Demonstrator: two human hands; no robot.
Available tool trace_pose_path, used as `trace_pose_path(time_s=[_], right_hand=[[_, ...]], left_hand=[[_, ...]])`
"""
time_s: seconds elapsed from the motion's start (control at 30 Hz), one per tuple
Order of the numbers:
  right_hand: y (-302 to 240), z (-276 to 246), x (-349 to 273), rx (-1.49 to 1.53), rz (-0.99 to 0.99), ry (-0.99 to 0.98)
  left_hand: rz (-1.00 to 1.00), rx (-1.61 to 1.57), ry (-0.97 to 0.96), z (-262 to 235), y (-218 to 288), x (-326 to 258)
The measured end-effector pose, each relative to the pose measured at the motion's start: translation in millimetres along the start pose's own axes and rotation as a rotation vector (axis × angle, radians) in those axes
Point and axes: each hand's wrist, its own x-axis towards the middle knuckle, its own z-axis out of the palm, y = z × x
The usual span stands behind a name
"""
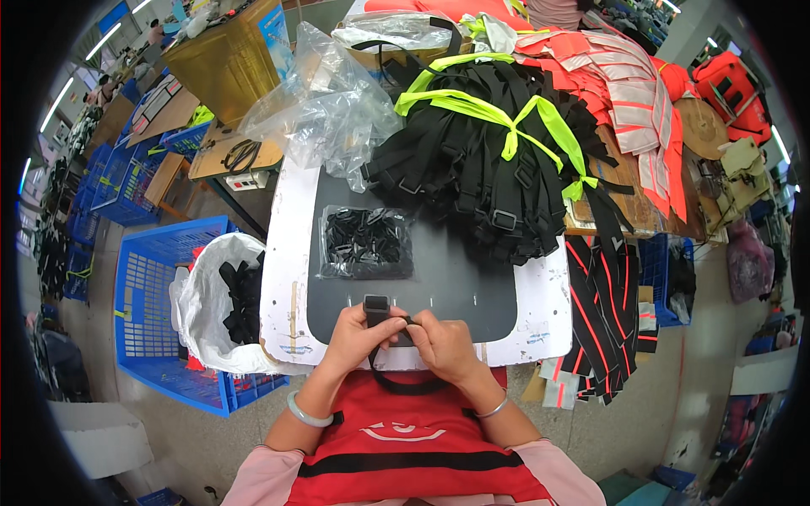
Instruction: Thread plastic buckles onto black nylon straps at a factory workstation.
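the left hand (359, 336) pinches a black rectangular buckle (376, 309) and the right hand (445, 341) its black webbing strap (412, 387), close together at the near edge of the white-rimmed table (288, 244), likely for steadiness; a clear plastic bag of black parts (366, 244) lies within easy reach.

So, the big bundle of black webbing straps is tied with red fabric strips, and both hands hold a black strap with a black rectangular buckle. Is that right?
Not quite: the head view shows neon-yellow fabric strips, not red, tying the big bundle of black webbing straps. The left hand and right hand do hold a black strap with a black rectangular buckle.
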Motion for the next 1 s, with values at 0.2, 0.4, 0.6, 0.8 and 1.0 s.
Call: trace_pose_path(time_s=[0.2,0.4,0.6,0.8,1.0], right_hand=[[-2.9,-2.5,7.8,0.045,-0.032,0.083],[-11.5,-5.0,9.3,0.095,-0.098,0.115],[-12.1,-18.7,3.2,0.125,-0.05,-0.088],[-8.5,-16.6,-3.3,0.35,0.152,-0.252],[-11.8,-1.9,4.2,1.045,0.58,-0.058]], left_hand=[[-0.039,0.05,-0.019,0.2,4.5,-1.1],[0.242,0.396,0.045,7.2,6.9,-4.8],[0.338,0.621,-0.004,-0.5,13.5,-20.2],[0.116,0.315,0.034,-10.2,21.3,-18.1],[0.028,-0.184,-0.057,4.1,4.7,1.9]])
